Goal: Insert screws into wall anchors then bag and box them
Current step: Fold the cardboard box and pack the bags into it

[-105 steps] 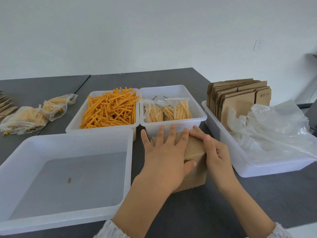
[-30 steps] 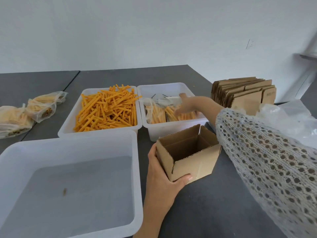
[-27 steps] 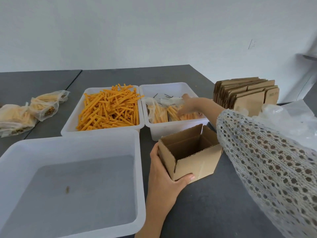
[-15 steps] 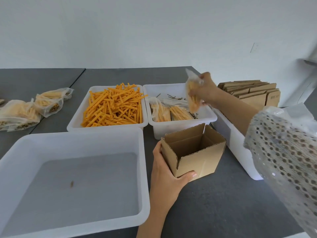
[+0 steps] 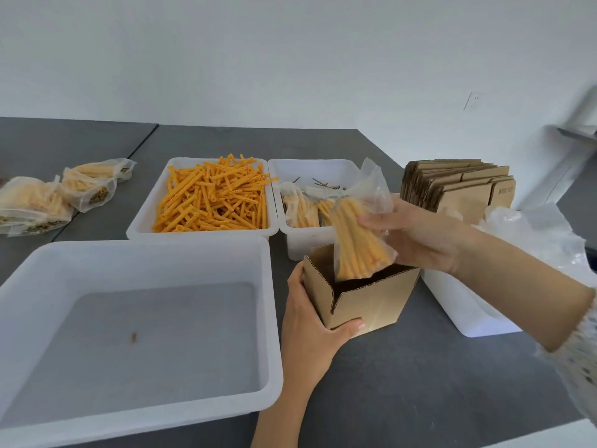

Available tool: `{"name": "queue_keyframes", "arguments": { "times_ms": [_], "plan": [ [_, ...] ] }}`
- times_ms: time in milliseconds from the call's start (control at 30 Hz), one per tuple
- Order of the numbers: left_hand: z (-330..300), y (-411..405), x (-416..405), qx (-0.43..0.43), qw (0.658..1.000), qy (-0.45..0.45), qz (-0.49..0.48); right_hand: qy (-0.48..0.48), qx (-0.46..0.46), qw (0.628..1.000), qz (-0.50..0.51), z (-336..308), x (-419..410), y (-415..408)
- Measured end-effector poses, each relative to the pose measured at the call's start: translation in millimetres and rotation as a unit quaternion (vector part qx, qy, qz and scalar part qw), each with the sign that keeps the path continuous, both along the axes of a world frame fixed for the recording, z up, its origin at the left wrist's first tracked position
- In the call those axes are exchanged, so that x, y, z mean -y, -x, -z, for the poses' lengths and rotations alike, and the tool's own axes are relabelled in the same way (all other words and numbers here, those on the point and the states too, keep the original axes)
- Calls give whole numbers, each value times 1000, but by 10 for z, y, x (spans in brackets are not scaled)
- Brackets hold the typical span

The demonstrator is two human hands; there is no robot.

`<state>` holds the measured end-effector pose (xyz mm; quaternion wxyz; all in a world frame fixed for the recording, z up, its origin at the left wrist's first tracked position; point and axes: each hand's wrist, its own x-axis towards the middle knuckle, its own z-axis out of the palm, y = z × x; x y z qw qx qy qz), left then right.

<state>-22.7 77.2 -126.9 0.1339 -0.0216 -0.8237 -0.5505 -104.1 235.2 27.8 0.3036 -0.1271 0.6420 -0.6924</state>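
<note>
Bag (image 5: 358, 240) of anchors over open box (image 5: 371, 295).
Right hand (image 5: 416, 234) grips the bag; left hand (image 5: 310, 321) holds the box's near-left corner.

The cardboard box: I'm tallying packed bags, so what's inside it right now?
The box shows only a dark interior, with the bag in the right hand dipping into its opening. The front wall hides the bottom. The left hand grips the box.

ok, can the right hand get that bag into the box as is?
Probably yes: the right hand holds the bag just over the open box, flaps up, left hand steadying it.
</note>
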Motion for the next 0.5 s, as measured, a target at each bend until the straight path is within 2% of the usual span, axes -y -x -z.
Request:
{"name": "queue_keyframes", "arguments": {
  "times_ms": [100,133,200,267,333,433,500],
  "plan": [
    [11,4,0,2,1000,0,1,-27,-54,986,152,67,79,-13],
    [16,1,2,4,1000,-2,4,-74,-102,974,187,82,90,-32],
    [23,0,7,4,1000,-7,8,-202,-242,930,188,132,64,-78],
    [26,1,15,1,1000,-11,7,-311,-393,855,136,171,13,-124],
    [28,1,19,0,1000,-15,10,-350,-471,808,59,172,-60,-149],
    [41,1,30,-5,1000,-16,14,-417,-473,773,-74,80,-102,-156],
    [45,0,30,-8,1000,-15,19,-457,-476,736,-149,17,-101,-119]
  ]
}}
